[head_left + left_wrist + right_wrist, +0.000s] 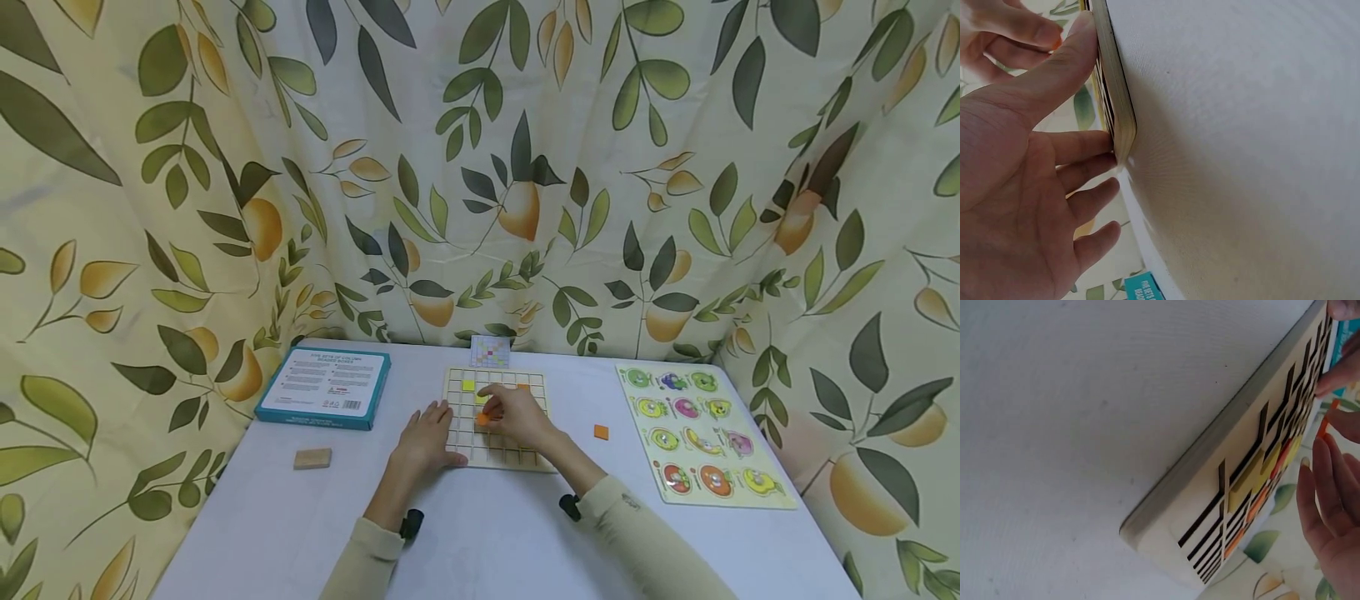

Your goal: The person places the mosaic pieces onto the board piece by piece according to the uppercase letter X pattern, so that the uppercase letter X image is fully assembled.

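Observation:
A square wooden grid board point(510, 463) lies on the white table, with a yellow tile point(468, 386) and an orange tile point(523, 387) among those in its cells. More yellow tiles point(1247, 481) and a red tile point(1280, 457) show in the right wrist view. My left hand point(424, 437) touches the board's left corner, fingers spread and fairly straight, thumb along the near edge. Over the middle of the board, my right hand point(522, 417) pinches a thin orange tile point(1324, 427) between thumb and fingertips. That hand covers part of the grid in the head view.
Behind the board stands a small coloured pattern card point(491, 351). A loose orange tile point(602, 432) lies to the right, before a fruit picture board point(720, 462). On the left are a teal-edged box point(322, 383) and a small wooden block point(312, 458). A leaf-patterned curtain point(480, 208) surrounds the table.

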Tool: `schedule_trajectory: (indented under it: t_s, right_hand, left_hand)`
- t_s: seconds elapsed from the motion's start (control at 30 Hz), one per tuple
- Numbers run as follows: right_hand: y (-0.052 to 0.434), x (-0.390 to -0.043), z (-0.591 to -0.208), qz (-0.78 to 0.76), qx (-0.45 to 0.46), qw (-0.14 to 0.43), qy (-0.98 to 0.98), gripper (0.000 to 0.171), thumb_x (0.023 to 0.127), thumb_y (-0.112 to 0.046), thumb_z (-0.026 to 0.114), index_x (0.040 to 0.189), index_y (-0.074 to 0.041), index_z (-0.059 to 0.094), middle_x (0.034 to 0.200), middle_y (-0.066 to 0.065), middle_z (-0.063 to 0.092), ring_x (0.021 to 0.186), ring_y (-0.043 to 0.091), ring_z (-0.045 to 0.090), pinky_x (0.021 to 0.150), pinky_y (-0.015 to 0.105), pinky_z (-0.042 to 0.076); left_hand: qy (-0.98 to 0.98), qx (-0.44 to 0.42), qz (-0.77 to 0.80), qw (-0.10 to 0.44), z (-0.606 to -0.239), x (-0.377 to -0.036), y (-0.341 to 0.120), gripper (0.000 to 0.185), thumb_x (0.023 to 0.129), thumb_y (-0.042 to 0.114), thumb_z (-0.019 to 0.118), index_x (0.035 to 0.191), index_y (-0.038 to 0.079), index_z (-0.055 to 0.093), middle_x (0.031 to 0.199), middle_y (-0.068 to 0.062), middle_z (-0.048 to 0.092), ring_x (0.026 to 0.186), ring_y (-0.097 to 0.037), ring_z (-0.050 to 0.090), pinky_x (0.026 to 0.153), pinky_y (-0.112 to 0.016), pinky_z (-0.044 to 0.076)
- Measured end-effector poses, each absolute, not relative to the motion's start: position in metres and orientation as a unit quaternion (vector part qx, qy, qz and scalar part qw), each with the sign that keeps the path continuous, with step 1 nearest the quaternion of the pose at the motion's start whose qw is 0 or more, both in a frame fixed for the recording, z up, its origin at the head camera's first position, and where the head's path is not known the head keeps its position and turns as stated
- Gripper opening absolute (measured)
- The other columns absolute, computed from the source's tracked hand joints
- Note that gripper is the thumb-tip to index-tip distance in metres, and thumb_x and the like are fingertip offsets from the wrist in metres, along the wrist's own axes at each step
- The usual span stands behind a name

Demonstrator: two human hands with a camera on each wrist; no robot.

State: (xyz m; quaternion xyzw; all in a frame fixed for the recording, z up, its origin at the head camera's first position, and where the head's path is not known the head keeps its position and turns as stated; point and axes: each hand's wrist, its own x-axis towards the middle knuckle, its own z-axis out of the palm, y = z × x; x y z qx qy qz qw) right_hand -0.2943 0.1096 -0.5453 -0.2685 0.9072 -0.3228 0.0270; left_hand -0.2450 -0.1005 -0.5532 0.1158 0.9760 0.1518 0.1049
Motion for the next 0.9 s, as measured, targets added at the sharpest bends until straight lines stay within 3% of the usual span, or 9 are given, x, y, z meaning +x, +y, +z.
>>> schedule_trajectory:
  t_s: [0.17, 0.7, 0.9]
  right_hand:
    - [0.109, -0.295, -0.553, -0.312, -0.254, 0.045, 0.914, 0.053, 0.084, -0.012, 0.088, 0.132, -0.005, 0.066, 0.098, 0.000, 0.077, 0.087, 0.011, 0.071, 0.082, 0.033, 0.061]
    - [0.109, -0.301, -0.560, -0.321, -0.266, 0.056, 0.907, 0.043, 0.085, -0.001, 0.084, 0.125, -0.003, 0.070, 0.098, 0.004, 0.076, 0.087, 0.016, 0.072, 0.079, 0.033, 0.061]
    - [0.111, -0.300, -0.557, -0.334, -0.282, 0.062, 0.897, 0.039, 0.084, 0.001, 0.082, 0.122, -0.003, 0.072, 0.102, 0.005, 0.076, 0.093, 0.018, 0.073, 0.084, 0.035, 0.061]
  left_hand:
    - [0.976, 0.125, 0.145, 0.106, -0.554, -0.244, -0.099, 0.098, 0.082, 0.050, 0.086, 0.154, -0.002, 0.046, 0.165, -0.017, 0.038, 0.156, -0.035, 0.029, 0.127, -0.054, 0.024]
    - [0.977, 0.117, 0.148, 0.104, -0.551, -0.243, -0.099, 0.098, 0.082, 0.049, 0.087, 0.155, 0.000, 0.045, 0.166, -0.016, 0.038, 0.156, -0.034, 0.028, 0.127, -0.054, 0.023]
    - [0.977, 0.117, 0.147, 0.102, -0.550, -0.244, -0.101, 0.097, 0.082, 0.049, 0.086, 0.155, -0.001, 0.045, 0.165, -0.017, 0.038, 0.156, -0.034, 0.029, 0.127, -0.054, 0.023]
